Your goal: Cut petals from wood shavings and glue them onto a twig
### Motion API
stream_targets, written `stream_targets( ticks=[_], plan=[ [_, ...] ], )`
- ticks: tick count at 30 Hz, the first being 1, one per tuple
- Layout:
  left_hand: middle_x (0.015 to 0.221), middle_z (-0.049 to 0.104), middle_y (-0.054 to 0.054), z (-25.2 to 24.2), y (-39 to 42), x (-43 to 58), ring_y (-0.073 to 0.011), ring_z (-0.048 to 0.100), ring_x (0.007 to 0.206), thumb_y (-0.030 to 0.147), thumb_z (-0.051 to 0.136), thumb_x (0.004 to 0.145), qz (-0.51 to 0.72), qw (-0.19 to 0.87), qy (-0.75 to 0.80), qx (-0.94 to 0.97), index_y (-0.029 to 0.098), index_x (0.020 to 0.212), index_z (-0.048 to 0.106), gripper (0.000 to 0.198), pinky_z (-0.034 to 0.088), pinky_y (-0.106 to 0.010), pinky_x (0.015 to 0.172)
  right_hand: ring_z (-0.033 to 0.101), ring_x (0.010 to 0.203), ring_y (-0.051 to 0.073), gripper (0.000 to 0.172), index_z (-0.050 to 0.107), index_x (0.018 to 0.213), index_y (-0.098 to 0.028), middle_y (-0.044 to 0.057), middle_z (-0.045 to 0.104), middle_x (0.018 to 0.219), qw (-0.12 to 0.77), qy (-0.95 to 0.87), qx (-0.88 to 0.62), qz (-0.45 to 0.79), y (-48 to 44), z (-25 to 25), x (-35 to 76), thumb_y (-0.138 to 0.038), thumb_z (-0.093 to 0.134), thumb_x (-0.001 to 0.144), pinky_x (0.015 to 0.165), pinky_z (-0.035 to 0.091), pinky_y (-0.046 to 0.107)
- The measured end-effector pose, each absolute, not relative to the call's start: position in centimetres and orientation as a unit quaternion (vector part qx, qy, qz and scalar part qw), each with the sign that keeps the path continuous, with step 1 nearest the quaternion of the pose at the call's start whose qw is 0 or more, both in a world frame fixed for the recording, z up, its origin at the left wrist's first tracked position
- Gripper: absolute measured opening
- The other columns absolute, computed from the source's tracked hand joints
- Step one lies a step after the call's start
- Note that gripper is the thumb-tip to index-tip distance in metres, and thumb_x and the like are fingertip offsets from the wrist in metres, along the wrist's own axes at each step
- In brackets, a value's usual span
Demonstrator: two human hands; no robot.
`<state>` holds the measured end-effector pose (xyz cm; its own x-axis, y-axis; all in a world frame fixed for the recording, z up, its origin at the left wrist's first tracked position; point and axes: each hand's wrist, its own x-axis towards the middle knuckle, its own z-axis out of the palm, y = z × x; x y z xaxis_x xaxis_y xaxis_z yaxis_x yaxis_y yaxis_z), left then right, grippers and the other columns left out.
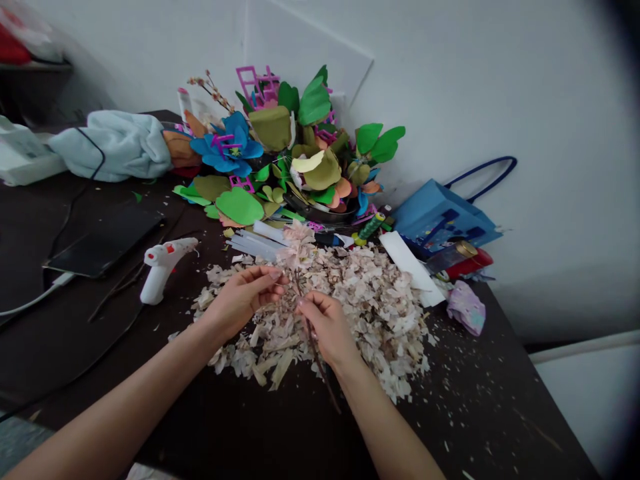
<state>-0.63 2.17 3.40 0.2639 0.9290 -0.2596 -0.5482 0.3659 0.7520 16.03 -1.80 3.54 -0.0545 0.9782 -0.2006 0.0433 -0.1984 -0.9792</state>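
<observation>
Right, here we go: my right hand (325, 327) is closed narrow around one thin brown twig (320, 370), its lower end poking out toward me at 6 o'clock. My left hand (245, 300) curls in narrow just beside the twig's top, and I can't tell whether it's pinching anything. Both hands work over a single heap of pale wood shavings (370, 320) on the dark tabletop (85, 347), apparently spread wide so pieces are easy to pick out. At 10 o'clock, one white hot glue gun (163, 267) lies on its side, probably left there to stay within easy reach. At 12, a small bundle of clear glue sticks (255, 245) sits against the heap, too overlapped to count. Beyond them is one dark bowl (320, 210) crowded with foam leaves (315, 100) and a single big blue foam flower (227, 150), seemingly pushed against the wall (500, 87) to keep it out of the way. At 2 o'clock, there's one blue paper bag (440, 217).
</observation>
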Motion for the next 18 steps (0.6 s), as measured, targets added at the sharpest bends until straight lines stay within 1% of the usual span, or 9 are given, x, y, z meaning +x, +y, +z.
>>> stream_targets(
  ticks=[3, 6, 8, 11, 14, 18],
  plan=[
    [0.083, 0.073, -0.008, 3.1, 2.6, -1.0, -0.009, 0.063, 0.062, 0.014, 0.073, 0.075, 0.519, 0.733, 0.356, 0.259, 0.01, 0.081, 0.069, 0.008, 0.054, -0.016, 0.057, 0.027, 0.04, 0.007, 0.026, 0.054, 0.062, -0.019, -0.008, 0.036, 0.046, 0.43, -0.482, -0.548, 0.531, -1.7, 3.1, 16.1, -0.036, 0.059, 0.081, 0.04, 0.019, 0.022],
    [0.087, 0.071, -0.009, 3.0, 3.0, -1.2, -0.0086, 0.062, 0.062, 0.006, 0.069, 0.071, 0.552, 0.704, 0.375, 0.241, 0.01, 0.081, 0.068, 0.011, 0.051, -0.016, 0.056, 0.028, 0.044, 0.008, 0.027, 0.052, 0.06, -0.019, -0.008, 0.034, 0.048, 0.437, -0.499, -0.552, 0.506, -1.5, 2.8, 16.1, -0.034, 0.059, 0.081, 0.044, 0.02, 0.023],
    [0.079, 0.068, -0.006, 3.1, 3.2, -1.3, -0.0077, 0.058, 0.058, 0.004, 0.066, 0.068, 0.567, 0.694, 0.381, 0.226, 0.011, 0.073, 0.065, 0.009, 0.049, -0.016, 0.053, 0.028, 0.047, 0.009, 0.028, 0.05, 0.059, -0.019, -0.008, 0.033, 0.05, 0.44, -0.509, -0.554, 0.49, -1.3, 2.7, 16.1, -0.033, 0.058, 0.081, 0.047, 0.02, 0.024],
    [0.062, 0.056, 0.0, 3.2, 3.4, -1.4, -0.0064, 0.05, 0.048, 0.003, 0.059, 0.064, 0.573, 0.695, 0.378, 0.215, 0.014, 0.062, 0.055, 0.012, 0.041, -0.015, 0.045, 0.029, 0.049, 0.01, 0.027, 0.05, 0.058, -0.019, -0.007, 0.034, 0.051, 0.44, -0.52, -0.557, 0.475, -1.0, 2.7, 16.0, -0.034, 0.058, 0.08, 0.049, 0.022, 0.024],
    [0.058, 0.05, 0.003, 3.1, 3.6, -1.6, -0.0059, 0.044, 0.043, 0.004, 0.055, 0.06, 0.573, 0.694, 0.379, 0.214, 0.016, 0.062, 0.049, 0.014, 0.034, -0.016, 0.04, 0.03, 0.049, 0.01, 0.028, 0.05, 0.058, -0.02, -0.007, 0.035, 0.051, 0.439, -0.524, -0.559, 0.469, -0.8, 2.7, 15.9, -0.035, 0.057, 0.08, 0.048, 0.022, 0.024],
    [0.055, 0.043, 0.006, 2.8, 3.8, -1.8, -0.0055, 0.039, 0.041, 0.009, 0.055, 0.064, 0.58, 0.676, 0.393, 0.227, 0.018, 0.067, 0.049, 0.01, 0.029, -0.016, 0.038, 0.029, 0.049, 0.01, 0.03, 0.046, 0.057, -0.02, -0.007, 0.033, 0.052, 0.442, -0.529, -0.556, 0.463, -0.7, 2.4, 15.8, -0.036, 0.057, 0.081, 0.049, 0.023, 0.024]
  ],
)
